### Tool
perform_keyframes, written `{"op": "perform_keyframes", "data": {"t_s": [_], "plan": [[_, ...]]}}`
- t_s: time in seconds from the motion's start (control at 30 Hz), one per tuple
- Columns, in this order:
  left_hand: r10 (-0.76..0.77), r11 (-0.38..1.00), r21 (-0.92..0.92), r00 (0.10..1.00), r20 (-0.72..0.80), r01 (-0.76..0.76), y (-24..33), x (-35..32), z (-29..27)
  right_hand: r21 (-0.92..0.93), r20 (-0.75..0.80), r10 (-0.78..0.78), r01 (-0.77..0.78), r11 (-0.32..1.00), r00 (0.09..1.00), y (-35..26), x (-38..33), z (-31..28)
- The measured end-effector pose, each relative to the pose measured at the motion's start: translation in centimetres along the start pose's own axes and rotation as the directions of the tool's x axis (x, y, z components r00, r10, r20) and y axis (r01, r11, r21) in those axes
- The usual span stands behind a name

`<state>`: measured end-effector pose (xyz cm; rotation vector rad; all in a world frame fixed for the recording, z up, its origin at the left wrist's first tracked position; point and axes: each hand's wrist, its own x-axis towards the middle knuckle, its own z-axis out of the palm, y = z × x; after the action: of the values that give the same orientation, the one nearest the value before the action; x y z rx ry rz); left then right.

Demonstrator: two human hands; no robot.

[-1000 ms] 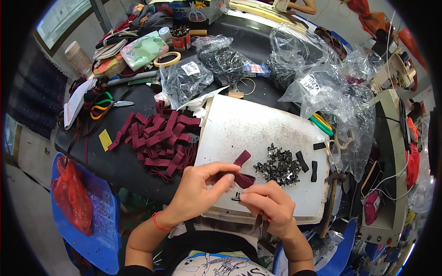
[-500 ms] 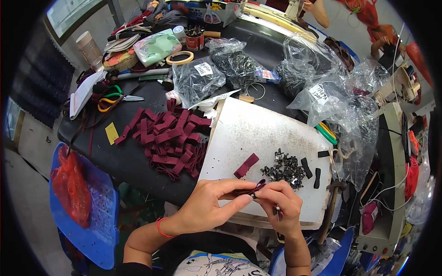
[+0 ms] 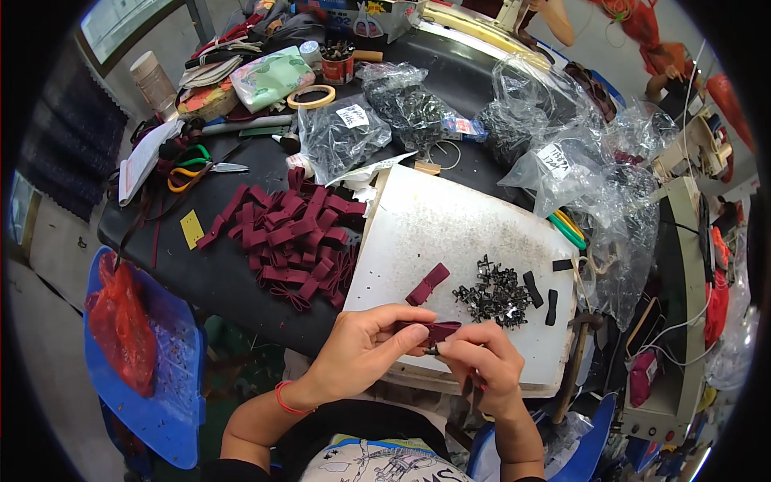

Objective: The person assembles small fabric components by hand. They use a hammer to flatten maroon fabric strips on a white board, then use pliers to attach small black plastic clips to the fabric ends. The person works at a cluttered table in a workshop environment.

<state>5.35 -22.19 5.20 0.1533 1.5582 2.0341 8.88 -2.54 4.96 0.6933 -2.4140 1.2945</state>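
Between thumb and fingers my left hand [image 3: 361, 345] holds a maroon ribbon bow [image 3: 442, 330] above the front edge of a white board [image 3: 434, 205]. My right hand [image 3: 488, 357] pinches at the bow's lower right side; its fingers hide what lies in the pinch. Below the right palm hangs a dark strip, too unclear to name. One more maroon bow [image 3: 427, 284] lies on the board just beyond my hands. Beside it is a heap of small dark metal clips [image 3: 494, 296]. To the left, a large pile of maroon bows [image 3: 293, 237] rests on the black tabletop.
Small black bows [image 3: 532, 289] lie at the board's right side, and a hammer [image 3: 580, 345] is by its edge. Clear plastic bags [image 3: 345, 140] stand behind. Scissors [image 3: 229, 168] and a yellow card [image 3: 192, 230] are at left, above a blue chair [image 3: 181, 369] with a red bag.
The bow in my hands has turned, showing more of its maroon face. My right hand has dropped slightly, its fingers still pinched at the bow. The heaps look unchanged.
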Motion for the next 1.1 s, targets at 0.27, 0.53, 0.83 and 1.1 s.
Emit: {"op": "perform_keyframes", "data": {"t_s": [0.27, 0.53, 0.83, 1.1], "plan": [[0.134, 0.991, 0.028, 0.991, -0.005, -0.134, -0.7, -0.3, 0.3, -0.083, -0.072, -0.016, 0.01, 0.996, 0.997, 0.6, -0.1, 0.8], [0.219, 0.931, 0.291, 0.975, 0.033, -0.219, -0.8, -0.6, 0.1, -0.08, 0.117, 0.12, -0.111, 0.991, 0.986, -0.2, 0.6, -0.2], [0.069, 0.973, -0.224, 0.997, 0.026, -0.061, -2.3, -0.2, 0.1, 0.553, 0.344, 0.652, -0.707, 0.442, 0.676, 0.0, 0.8, -0.5], [0.113, 0.986, -0.128, 0.993, 0.015, -0.11, -2.8, -0.4, -0.1, 0.697, 0.275, 0.647, -0.611, 0.375, 0.711, 0.5, -0.5, 1.6]]}}
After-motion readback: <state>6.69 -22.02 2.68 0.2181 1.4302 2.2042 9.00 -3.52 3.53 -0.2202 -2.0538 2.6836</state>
